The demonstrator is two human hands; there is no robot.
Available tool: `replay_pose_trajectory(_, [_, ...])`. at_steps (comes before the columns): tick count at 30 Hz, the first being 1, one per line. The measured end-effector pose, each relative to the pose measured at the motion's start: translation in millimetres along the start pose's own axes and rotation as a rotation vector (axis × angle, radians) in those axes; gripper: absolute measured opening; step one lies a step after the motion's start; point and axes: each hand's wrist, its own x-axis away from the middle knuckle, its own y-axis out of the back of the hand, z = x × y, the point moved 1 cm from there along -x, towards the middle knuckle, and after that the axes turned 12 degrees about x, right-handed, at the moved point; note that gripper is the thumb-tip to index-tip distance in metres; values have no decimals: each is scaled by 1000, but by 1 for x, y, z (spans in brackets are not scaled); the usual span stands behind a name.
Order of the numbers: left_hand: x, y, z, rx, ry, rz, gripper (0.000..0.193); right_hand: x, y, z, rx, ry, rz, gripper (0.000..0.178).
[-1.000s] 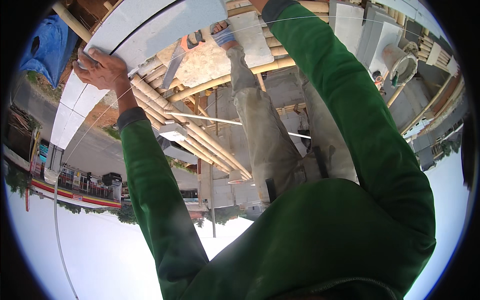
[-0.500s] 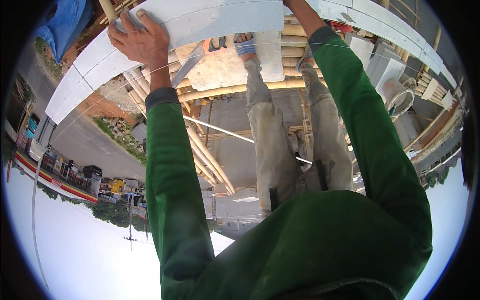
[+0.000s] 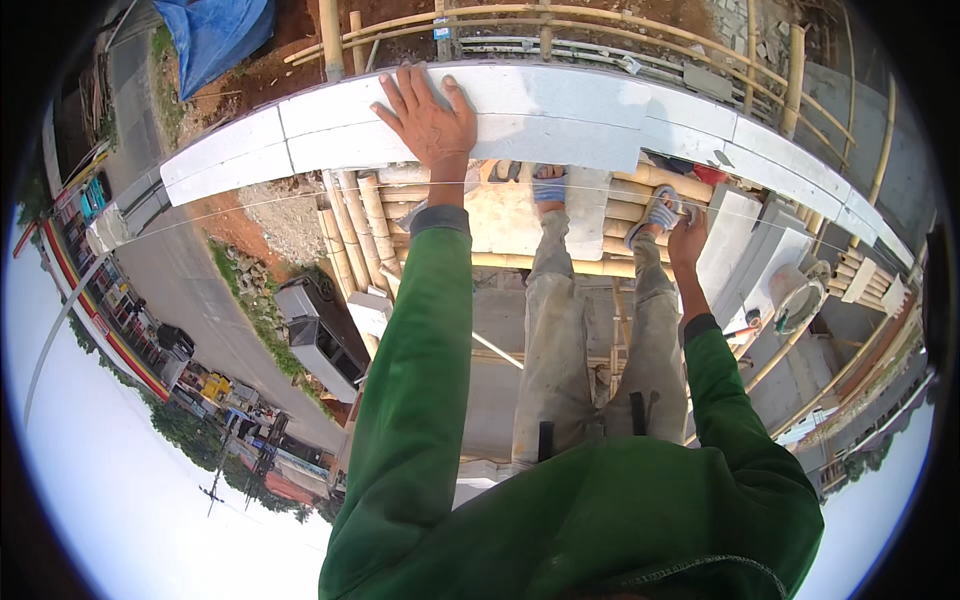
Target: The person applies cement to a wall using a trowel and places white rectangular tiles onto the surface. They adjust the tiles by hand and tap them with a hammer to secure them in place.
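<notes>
Right hand (image 3: 687,238) drawn back, hold unclear, left hand (image 3: 432,125) rests, fingers open, at the block wall's (image 3: 560,135) far edge, likely best pressing evenly.

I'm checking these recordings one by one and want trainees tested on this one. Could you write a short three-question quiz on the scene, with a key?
1. Multiple choice: what does the left hand rest on?
A. a bucket
B. a row of white blocks
C. a bamboo pole

2. True or false: both hands lie flat on that row.

3. Short answer: what colour is the crumpled sheet on the ground at the upper left of the picture?

Key
1. B; its fingers are spread on top.
2. False; the right hand is off the row, lower in the picture, with its fingers curled.
3. Blue.
</notes>
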Motion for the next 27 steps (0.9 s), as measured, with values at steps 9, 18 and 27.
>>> replay_pose_trajectory(9, [-4, -3, -3, -70, -22, -21, 74, 212, 9, -207, -41, -661, 473, 49])
replay_pose_trajectory(18, [-4, -6, 10, -173, -110, -48, 68, 210, -47, -501, 35, -690, 305, 45])
replay_pose_trajectory(27, [-7, -10, 6, -68, -32, -107, 63, 201, -138, -710, -120, -1081, 537, 65])
